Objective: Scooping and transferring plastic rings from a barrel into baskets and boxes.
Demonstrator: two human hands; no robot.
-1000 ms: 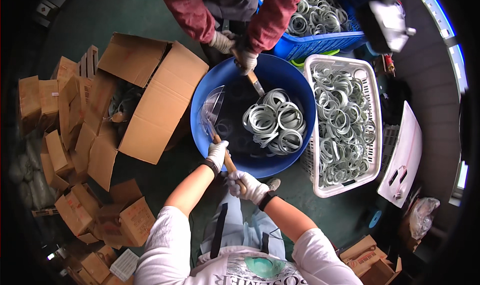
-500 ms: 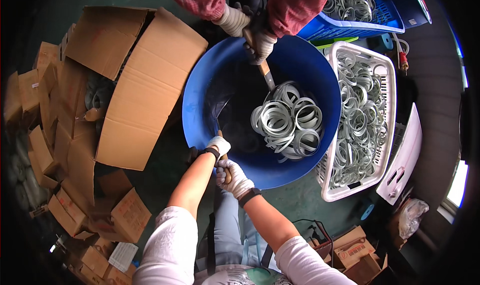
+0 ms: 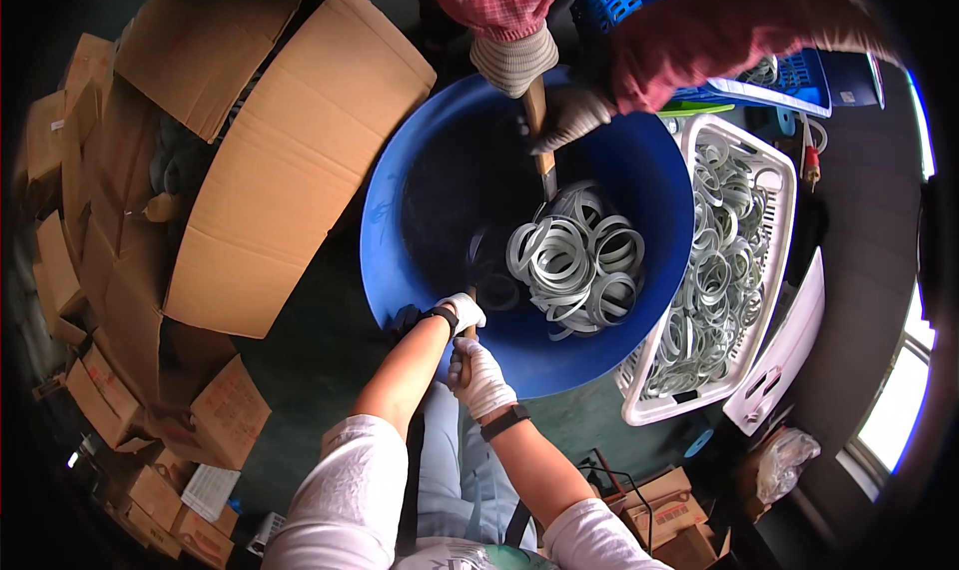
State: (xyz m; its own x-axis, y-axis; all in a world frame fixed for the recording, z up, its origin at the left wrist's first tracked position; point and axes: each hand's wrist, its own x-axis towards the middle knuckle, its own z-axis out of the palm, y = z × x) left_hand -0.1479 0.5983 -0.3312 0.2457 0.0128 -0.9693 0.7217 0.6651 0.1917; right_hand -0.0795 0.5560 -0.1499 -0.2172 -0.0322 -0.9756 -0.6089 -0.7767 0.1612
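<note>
Head view: wooden handle [image 3: 472, 331] of a tool is gripped by both gloved hands. Left hand [image 3: 465, 310] is set farther up, over the near side of the blue tub [image 3: 385, 205]; fingers are wrapped, no gap seen. Right hand [image 3: 481, 375] is closed on the same handle just below, nearer the body. A dark band is worn on each wrist. Far end of the tool is pointed into the tub; it is blurred and dark there, so contact with the tub floor cannot be told.

Pale rings [image 3: 561, 265] are heaped inside the tub, right of centre, well clear of both hands.

A second tool [image 3: 536, 110] is held from the opposite side by a co-worker in red sleeves [image 3: 689, 45]. Its top is covered by one glove [image 3: 514, 62]; the other glove [image 3: 571, 118] is blurred at the lower handle, grip unclear. Its metal end is seen at the edge of the heap.

More rings are piled in the white basket [image 3: 782, 220], just beside the tub on the right. A blue crate [image 3: 814, 85] is placed beyond it. Left of the tub, a large cardboard box [image 3: 290, 170] is seen with flaps spread.
</note>
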